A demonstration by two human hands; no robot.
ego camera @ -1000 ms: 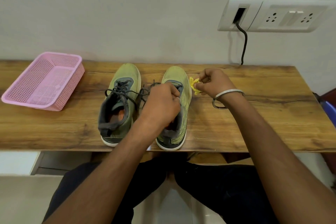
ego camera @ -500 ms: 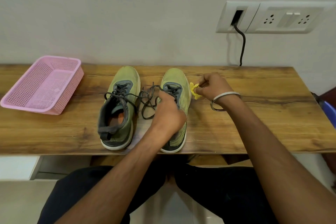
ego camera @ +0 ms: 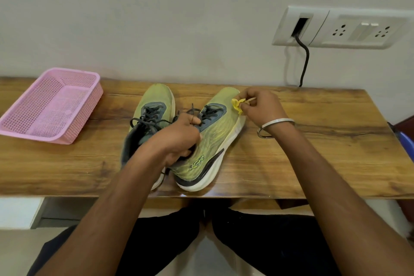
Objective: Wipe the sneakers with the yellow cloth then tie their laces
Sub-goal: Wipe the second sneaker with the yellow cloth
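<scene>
Two green sneakers sit side by side on the wooden table (ego camera: 313, 163), toes toward the wall. The left hand (ego camera: 179, 139) has its fingers curled round the collar of the right sneaker (ego camera: 210, 141), thumb lying over the tongue, and this shoe is tipped onto its inner edge so the outer side and white sole face the camera. Its dark laces (ego camera: 197, 112) lie loose and untied over the tongue, touching the laces of the left sneaker (ego camera: 154, 110), which stands flat on its sole just beside it, its heel partly hidden behind the left forearm. The right hand (ego camera: 259, 105) is at the toe of the tipped sneaker, fingers curled and pinching the bunched yellow cloth (ego camera: 237, 104) against the shoe's outer edge near the toe; only a small crumpled bit of cloth shows past the fingertips. A metal bangle (ego camera: 275, 126) rings the right wrist. A pink basket (ego camera: 51, 105) sits at the table's left end, well apart from the shoes. On the wall above the right side is a white socket panel (ego camera: 340, 28) with a black cable (ego camera: 303, 60) hanging down behind the table
</scene>
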